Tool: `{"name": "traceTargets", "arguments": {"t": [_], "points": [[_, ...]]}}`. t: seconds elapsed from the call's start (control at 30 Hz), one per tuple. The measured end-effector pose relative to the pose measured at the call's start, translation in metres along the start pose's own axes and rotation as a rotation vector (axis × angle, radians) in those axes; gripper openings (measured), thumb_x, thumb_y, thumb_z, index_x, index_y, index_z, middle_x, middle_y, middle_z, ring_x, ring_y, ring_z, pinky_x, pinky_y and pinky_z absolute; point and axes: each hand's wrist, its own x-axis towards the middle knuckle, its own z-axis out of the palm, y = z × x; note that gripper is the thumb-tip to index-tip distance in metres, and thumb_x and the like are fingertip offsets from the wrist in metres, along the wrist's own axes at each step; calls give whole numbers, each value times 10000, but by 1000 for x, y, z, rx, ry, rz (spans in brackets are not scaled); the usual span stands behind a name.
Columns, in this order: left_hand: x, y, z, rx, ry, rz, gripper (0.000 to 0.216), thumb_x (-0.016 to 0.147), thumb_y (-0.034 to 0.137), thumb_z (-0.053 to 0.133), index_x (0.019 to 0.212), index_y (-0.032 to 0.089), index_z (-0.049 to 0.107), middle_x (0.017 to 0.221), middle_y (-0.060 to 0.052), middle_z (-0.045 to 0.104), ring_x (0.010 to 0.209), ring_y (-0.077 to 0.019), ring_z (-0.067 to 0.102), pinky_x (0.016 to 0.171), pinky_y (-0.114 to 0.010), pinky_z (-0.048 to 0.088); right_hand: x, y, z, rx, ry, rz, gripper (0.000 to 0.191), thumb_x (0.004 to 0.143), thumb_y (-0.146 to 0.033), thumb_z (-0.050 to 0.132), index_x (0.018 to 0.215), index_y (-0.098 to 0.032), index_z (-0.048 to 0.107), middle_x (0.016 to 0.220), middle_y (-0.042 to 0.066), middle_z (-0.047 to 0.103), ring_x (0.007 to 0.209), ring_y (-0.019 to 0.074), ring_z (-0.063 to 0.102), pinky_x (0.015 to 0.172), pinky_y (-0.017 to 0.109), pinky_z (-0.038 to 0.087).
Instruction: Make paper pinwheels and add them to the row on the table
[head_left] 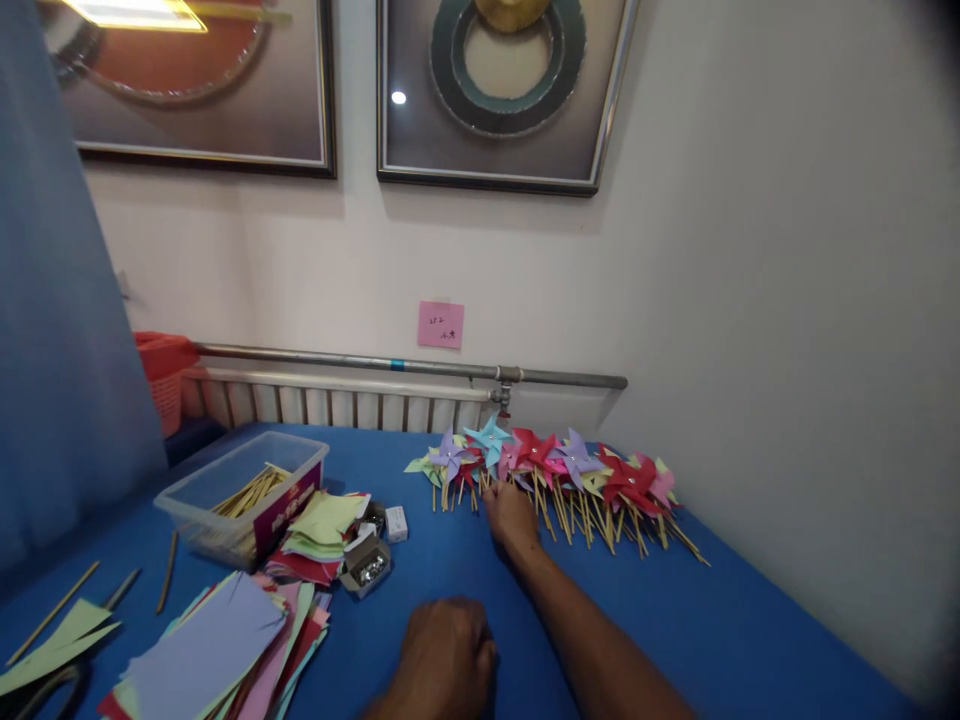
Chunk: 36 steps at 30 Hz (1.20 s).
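Blue cloth covers the table (465, 560), which stands against a white wall with a radiator (337, 405) and a grey pipe (405, 367) running along its far edge. A pink note (440, 325) is stuck to the wall above the pipe, below two framed pictures (502, 90).

Far edge, centre to right: a row of paper pinwheels (555, 465) in purple, light blue, red, pink and yellow-green lies side by side, heads towards the wall and wooden sticks pointing at the viewer.

The right hand (510, 515) reaches forward to the left part of this row, back of the hand up. Its fingers (491, 497) touch the pinwheel sticks; whether they pinch a stick cannot be told, since the tips are lost among the sticks.

The left hand (446, 655) rests low on the cloth near the viewer, well apart from the row, its fingers curled together in a loose fist with nothing visible in it.

Left of the hands:
- a clear plastic tub (244, 490) holding bare wooden sticks
- a pile of green and red paper squares (326, 525) just beside the tub
- a small open box of metal pins (365, 567)
- a small white box (396, 523)
- a spread stack of coloured paper sheets (217, 640), a lilac sheet on top

A few loose sticks (169, 572) lie at the far left, near a blue curtain (60, 300).
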Motion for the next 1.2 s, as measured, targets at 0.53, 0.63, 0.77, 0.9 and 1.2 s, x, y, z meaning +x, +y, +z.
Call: {"name": "traceTargets", "arguments": {"t": [0.53, 0.63, 0.77, 0.9, 1.2], "points": [[4, 1, 1, 42, -84, -11, 253, 834, 283, 554, 959, 221, 766, 1034, -130, 765, 971, -320, 695, 809, -394, 442, 6, -3, 15, -158, -23, -60, 351, 984, -288, 440, 1001, -170, 771, 1017, 183, 791, 989, 299, 740, 784, 344, 477], [4, 0, 1, 48, -86, -8, 256, 843, 279, 539, 954, 220, 762, 1018, -131, 765, 956, -320, 697, 798, -397, 443, 3, -4, 15, -169, 6, -82, 380, 1010, -309, 397, 1058, -174, 749, 1023, 178, 789, 990, 298, 741, 794, 352, 479], [5, 1, 1, 87, -102, -15, 270, 840, 266, 526, 974, 209, 753, 1045, -137, 759, 973, -332, 692, 799, -406, 439, 1, -3, 16, -182, 4, -100, 363, 1010, -303, 408, 1043, -171, 745, 995, 183, 791, 978, 290, 746, 791, 343, 481], [4, 3, 1, 111, -119, -26, 254, 833, 264, 537, 977, 216, 741, 1052, -115, 757, 977, -305, 690, 809, -381, 445, 2, -3, 17, -195, -23, -137, 318, 1003, -293, 448, 1049, -174, 739, 1006, 172, 792, 978, 269, 748, 805, 319, 478], [1, 9, -5, 168, -149, -19, 270, 881, 259, 489, 1016, 226, 721, 1090, -80, 752, 1025, -269, 685, 877, -363, 469, 10, 4, 12, -196, -22, -136, 332, 1007, -303, 439, 1053, -166, 738, 1026, 171, 789, 991, 279, 747, 792, 316, 479]]}}
